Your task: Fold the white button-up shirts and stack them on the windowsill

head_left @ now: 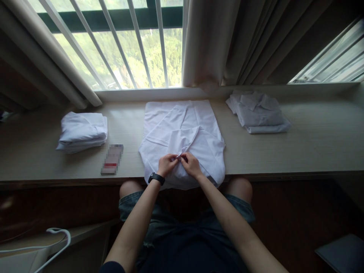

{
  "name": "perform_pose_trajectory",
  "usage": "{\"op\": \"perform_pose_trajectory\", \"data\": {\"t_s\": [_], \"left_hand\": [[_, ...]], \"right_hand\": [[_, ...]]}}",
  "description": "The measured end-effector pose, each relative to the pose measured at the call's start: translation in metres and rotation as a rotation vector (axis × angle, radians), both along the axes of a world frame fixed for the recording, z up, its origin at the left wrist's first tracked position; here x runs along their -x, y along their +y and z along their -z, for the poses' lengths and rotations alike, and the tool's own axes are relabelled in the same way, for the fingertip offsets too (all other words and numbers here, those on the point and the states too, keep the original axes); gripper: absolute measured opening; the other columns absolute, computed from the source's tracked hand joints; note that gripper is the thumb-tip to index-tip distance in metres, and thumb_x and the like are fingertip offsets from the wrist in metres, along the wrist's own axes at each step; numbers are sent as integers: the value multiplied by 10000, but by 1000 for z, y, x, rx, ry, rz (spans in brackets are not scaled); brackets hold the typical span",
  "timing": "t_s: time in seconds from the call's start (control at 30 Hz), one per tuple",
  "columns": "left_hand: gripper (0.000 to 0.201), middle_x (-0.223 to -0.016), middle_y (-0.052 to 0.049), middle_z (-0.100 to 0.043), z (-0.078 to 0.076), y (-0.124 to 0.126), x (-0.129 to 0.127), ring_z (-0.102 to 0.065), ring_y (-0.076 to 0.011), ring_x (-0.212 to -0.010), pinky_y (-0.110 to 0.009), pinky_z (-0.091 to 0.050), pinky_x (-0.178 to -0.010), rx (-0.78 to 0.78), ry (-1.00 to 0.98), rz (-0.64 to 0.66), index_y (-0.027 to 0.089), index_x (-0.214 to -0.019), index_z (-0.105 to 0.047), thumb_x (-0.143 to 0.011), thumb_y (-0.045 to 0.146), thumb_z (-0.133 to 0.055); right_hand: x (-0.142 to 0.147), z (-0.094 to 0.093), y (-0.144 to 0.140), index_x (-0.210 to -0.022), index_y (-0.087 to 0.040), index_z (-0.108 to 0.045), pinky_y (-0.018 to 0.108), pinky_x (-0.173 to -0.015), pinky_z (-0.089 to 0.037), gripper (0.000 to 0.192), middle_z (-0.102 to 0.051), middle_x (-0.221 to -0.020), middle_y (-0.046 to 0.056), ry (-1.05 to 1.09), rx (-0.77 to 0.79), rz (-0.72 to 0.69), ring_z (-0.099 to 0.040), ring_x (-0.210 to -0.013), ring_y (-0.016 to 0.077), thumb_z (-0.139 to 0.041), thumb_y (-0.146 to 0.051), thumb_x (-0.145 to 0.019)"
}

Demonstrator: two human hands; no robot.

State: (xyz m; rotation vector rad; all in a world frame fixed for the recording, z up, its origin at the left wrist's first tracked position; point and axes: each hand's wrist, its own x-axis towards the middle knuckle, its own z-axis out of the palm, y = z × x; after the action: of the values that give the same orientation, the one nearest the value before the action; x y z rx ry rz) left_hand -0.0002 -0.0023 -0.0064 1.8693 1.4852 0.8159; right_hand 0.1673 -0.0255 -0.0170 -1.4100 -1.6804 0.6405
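Observation:
A white shirt (182, 117) lies spread across the middle of the table, its lower part hanging over the front edge. My left hand (168, 163), with a black band on its wrist, pinches a raised edge of the cloth. Close beside it, my right hand (191, 163) grips the same edge between thumb and fingers. The fingertips of both hands nearly meet, and whatever small detail lies between them is hidden. From there a fold runs up and to the right over the shirt.
Folded white clothes (83, 131) lie at the left, near a pixelated flat object (112, 159). Another folded white pile (258, 112) with a collar showing is at the right. A barred window (122, 49) and curtains (210, 41) stand behind the table (313, 148). A white hanger (66, 237) is at lower left.

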Motion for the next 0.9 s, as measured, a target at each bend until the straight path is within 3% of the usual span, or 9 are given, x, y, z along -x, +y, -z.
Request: {"op": "perform_pose_trajectory", "data": {"t_s": [0.1,0.23,0.3,0.5,0.67,0.9], "left_hand": [[215,-822,-14,-735,-3,-2,-1,-607,-123,-653,-234,-456,-639,-24,9,-1,229,-962,-787,-829,378,-707],[192,-881,-17,-738,-4,-4,-2,-592,-108,-621,-227,-460,-620,-28,-6,5,227,-966,-780,-824,333,-708],[190,-907,-18,-743,-2,-3,-1,-602,-109,-630,-226,-471,-632,-27,-12,9,232,-981,-778,-824,309,-705],[173,-879,-12,-765,2,-2,-1,-642,-137,-696,-247,-494,-698,-10,0,-13,248,-982,-783,-838,289,-696],[185,-821,-10,-770,4,-3,-3,-667,-152,-708,-260,-496,-707,23,-29,-74,252,-926,-794,-865,382,-677],[150,-808,-2,-775,2,-3,-3,-675,-150,-692,-257,-497,-693,55,-40,-119,255,-864,-799,-834,372,-710]], "right_hand": [[1,1,-1,-996,-203,-652,317,-804,-486,151,-691,-949,61,-9,-2,14,-641,-877,212,-542,-268,-914],[1,3,-2,-1258,-222,-595,318,-823,-509,341,-698,-966,48,11,-21,16,-653,-871,204,-533,-244,-924],[0,5,-2,-1298,-241,-591,318,-858,-513,367,-703,-1014,52,-3,-35,-20,-658,-912,200,-505,-227,-941],[1,8,0,-1077,-210,-673,333,-905,-504,203,-714,-1047,77,-20,-45,-21,-660,-988,216,-518,-241,-951],[2,4,-1,-1030,-207,-660,326,-874,-500,165,-709,-1001,76,-3,-30,2,-658,-946,215,-526,-266,-955],[2,0,-3,-973,-194,-684,306,-803,-504,146,-645,-921,68,28,-76,33,-618,-855,196,-568,-269,-925]]}}
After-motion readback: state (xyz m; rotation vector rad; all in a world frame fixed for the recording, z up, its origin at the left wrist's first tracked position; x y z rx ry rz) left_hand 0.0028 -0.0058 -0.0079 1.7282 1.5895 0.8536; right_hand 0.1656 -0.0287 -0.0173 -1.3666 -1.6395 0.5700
